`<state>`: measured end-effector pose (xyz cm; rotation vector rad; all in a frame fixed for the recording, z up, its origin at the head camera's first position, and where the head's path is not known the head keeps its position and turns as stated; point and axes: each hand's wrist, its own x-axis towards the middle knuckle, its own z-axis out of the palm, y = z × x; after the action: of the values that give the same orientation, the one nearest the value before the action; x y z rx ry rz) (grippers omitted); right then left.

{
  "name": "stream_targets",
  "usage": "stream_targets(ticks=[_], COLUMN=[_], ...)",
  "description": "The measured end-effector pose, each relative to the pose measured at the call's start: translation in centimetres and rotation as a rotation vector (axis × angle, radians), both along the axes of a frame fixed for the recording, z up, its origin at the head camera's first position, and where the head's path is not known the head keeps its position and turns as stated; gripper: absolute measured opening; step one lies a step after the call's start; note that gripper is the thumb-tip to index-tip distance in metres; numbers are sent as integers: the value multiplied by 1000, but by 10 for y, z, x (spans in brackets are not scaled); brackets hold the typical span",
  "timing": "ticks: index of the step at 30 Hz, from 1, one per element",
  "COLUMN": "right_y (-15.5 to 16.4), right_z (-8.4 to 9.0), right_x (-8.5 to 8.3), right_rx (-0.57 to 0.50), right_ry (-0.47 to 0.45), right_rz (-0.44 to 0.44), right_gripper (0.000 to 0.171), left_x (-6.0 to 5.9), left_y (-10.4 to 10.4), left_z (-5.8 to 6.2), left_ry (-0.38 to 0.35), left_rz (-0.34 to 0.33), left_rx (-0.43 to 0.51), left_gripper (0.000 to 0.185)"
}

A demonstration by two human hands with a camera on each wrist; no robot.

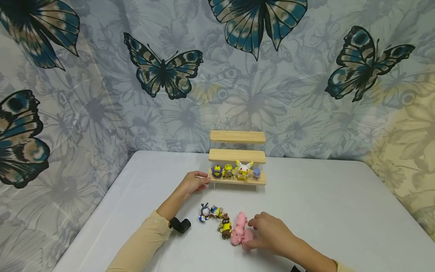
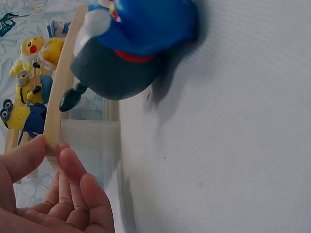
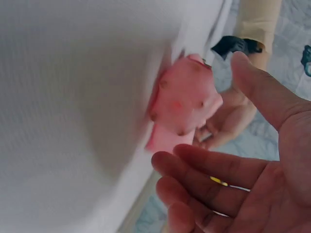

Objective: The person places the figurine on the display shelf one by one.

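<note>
Two hands work the table: left hand (image 1: 194, 182) pinches the shelf's (image 1: 238, 180) left end, while right hand (image 1: 268, 231), fingers relaxed and apart, touches the pink pig (image 1: 240, 229) lying beside other figures. Only the wrist view shows its open palm.

The small three-step stand of pale unvarnished wood (image 1: 237, 156) looks matt, its grain running lengthwise along each plank. The white cloth-covered table (image 1: 323, 204) has a fine woven weave, dull and slightly ribbed up close. The soft pink pig figure (image 1: 239, 229) looks like smooth matt rubbery plastic, with small dimples on its surface. The blue and grey round-headed toy figure (image 2: 131, 46) is hard plastic with a light sheen. The butterfly-printed curtain behind (image 1: 163, 71) is thin cloth, faintly translucent and without shine.
</note>
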<state>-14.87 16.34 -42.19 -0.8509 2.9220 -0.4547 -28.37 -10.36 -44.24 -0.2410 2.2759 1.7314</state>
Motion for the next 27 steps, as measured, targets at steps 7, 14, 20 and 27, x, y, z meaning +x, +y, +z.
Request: stream_targets(ticks=[7,14,20,27], right_y=[-4,-7,-2,4], right_z=[-9,-11,-12,-11], right_x=[5,3,-3,-8], right_rx=[8,-42,-112,-181], right_ry=[3,1,-60,-91], right_rz=[-8,9,25,3], right_gripper=[42,38,30,30], left_x=[-1,-1,-1,-1], left_y=[0,-1,-1,0], left_z=[-1,1,2,-1], left_ry=[2,10,8,7], left_rz=[0,-12,-10,-7], left_rx=[-11,-8,-10,-10], left_gripper=[30,29,30,30])
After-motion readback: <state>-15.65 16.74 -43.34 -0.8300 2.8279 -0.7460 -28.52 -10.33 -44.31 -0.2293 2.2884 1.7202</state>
